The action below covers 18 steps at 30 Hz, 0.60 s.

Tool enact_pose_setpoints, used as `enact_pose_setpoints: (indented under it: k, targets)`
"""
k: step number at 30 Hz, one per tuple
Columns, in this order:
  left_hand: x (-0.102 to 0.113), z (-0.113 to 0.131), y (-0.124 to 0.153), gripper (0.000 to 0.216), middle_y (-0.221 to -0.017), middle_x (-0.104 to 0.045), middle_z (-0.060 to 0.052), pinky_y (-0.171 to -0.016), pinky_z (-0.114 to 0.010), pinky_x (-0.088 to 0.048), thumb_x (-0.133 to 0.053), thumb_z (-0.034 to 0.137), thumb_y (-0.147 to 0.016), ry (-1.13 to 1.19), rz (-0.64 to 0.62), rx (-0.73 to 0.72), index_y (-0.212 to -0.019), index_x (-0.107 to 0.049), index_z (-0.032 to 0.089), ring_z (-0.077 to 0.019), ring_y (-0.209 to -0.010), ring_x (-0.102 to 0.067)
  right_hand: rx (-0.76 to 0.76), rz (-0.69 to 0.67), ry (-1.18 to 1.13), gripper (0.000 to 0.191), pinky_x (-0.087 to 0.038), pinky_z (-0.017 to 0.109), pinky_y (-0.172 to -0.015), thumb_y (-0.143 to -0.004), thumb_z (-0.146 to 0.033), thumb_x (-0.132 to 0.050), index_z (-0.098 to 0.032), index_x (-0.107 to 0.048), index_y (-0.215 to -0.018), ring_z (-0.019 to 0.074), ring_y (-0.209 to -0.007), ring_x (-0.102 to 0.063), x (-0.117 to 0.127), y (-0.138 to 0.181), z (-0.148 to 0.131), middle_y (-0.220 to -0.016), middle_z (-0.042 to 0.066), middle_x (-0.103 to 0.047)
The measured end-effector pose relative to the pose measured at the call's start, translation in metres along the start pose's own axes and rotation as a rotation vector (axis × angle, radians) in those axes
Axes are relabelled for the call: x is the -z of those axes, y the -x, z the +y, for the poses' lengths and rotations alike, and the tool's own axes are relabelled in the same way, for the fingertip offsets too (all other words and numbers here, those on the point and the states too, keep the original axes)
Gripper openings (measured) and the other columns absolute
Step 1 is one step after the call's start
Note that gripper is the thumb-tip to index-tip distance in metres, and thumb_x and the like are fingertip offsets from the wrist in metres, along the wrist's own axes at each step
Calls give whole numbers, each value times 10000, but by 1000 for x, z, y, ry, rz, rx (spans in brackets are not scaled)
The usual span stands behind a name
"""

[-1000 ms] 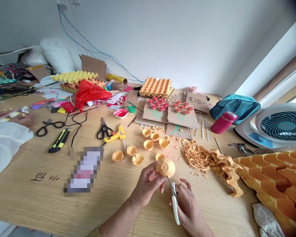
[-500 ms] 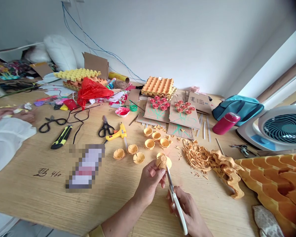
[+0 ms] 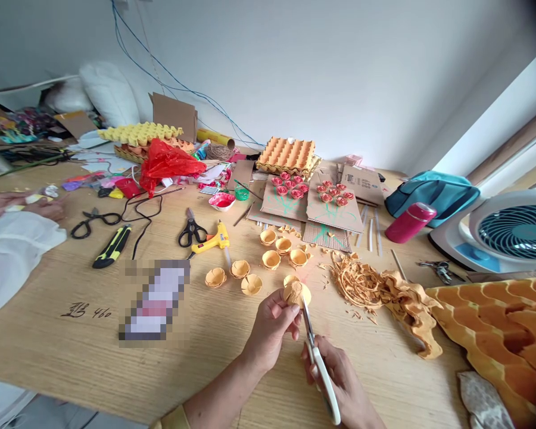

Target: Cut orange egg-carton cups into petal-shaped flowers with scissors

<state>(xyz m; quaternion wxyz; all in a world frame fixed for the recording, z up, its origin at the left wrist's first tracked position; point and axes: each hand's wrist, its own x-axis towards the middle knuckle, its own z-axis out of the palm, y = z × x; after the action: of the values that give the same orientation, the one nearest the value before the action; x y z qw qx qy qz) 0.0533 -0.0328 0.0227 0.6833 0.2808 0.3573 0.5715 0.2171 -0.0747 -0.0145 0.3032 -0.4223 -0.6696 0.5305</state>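
Observation:
Pinched in my left hand [image 3: 270, 333] is an orange egg-carton cup [image 3: 296, 293], held up over the table's front part. My right hand [image 3: 339, 372] is closed round the white handles of a pair of scissors [image 3: 324, 381]. The blades point up and meet the cup's right lower edge. Just beyond the hands stand several cut cups, among them a petal-edged one [image 3: 252, 285], another [image 3: 215, 277] to its left, and a stacked pair or more [image 3: 298, 257] farther back. One cup behind the held piece is partly hidden.
Carton scraps [image 3: 361, 283] and a large egg tray [image 3: 495, 316] lie right. A yellow glue gun [image 3: 212, 238], black scissors [image 3: 192, 229] and a cutter [image 3: 112, 246] lie left. Flower-covered cardboard [image 3: 286, 205] sits behind. Another person's sleeve [image 3: 18, 244] reaches in at far left.
Both hands, the cup and the scissors stay almost where they were. The other person's hands at far left shift slightly.

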Motion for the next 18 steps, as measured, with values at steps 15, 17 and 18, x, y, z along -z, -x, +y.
enact_pose_setpoints:
  k: [15, 17, 18]
  targets:
    - [-2, 0, -1, 300, -657, -539, 22, -425, -168, -392, -812, 374, -686, 3, 21, 30, -768, -616, 162, -88, -575, -442, 75, 64, 23, 475, -379, 280, -558, -955, -638, -430, -212, -565, -796, 157, -567, -451, -2, -1, 2, -608, -11, -524]
    - [-2, -1, -1, 300, -670, -537, 20, -424, -166, -390, -813, 376, -689, 13, 27, 37, -769, -617, 163, -90, -587, -445, 69, 60, 11, 459, -372, 274, -541, -963, -621, -421, -215, -531, -782, 148, -550, -437, -3, 0, 5, -615, -19, -499]
    - [-2, -1, 0, 300, -677, -537, 19, -425, -165, -389, -813, 376, -691, 17, 31, 41, -769, -617, 163, -90, -591, -446, 65, 62, 10, 450, -367, 270, -533, -967, -610, -418, -216, -514, -774, 143, -544, -426, -3, 0, 6, -623, -22, -485]
